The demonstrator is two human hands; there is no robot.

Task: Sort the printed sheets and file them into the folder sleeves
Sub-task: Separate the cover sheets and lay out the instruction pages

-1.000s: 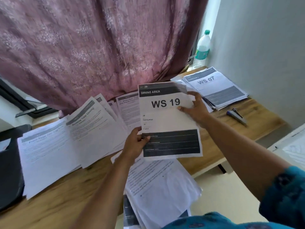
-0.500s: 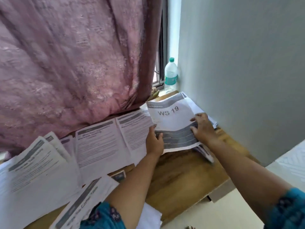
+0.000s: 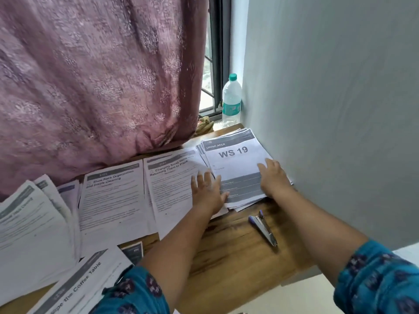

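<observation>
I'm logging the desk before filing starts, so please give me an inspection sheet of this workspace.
Surface: wooden table, mostly papered.
Job's things: WS 19 sheet tops the corner stack; printed sheets spread leftward; no folder seen.
Clutter: stapler, water bottle.
Hands: left hand and right hand flat on the sheets.
Cables: nothing seen.
Surroundings: pink curtain, grey wall, window.

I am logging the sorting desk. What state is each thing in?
WS 19 sheet: flat atop the corner stack
left hand: open, flat on papers
right hand: open, pressing the WS 19 sheet
stapler: lying closed on desk
water bottle: upright, capped
</observation>
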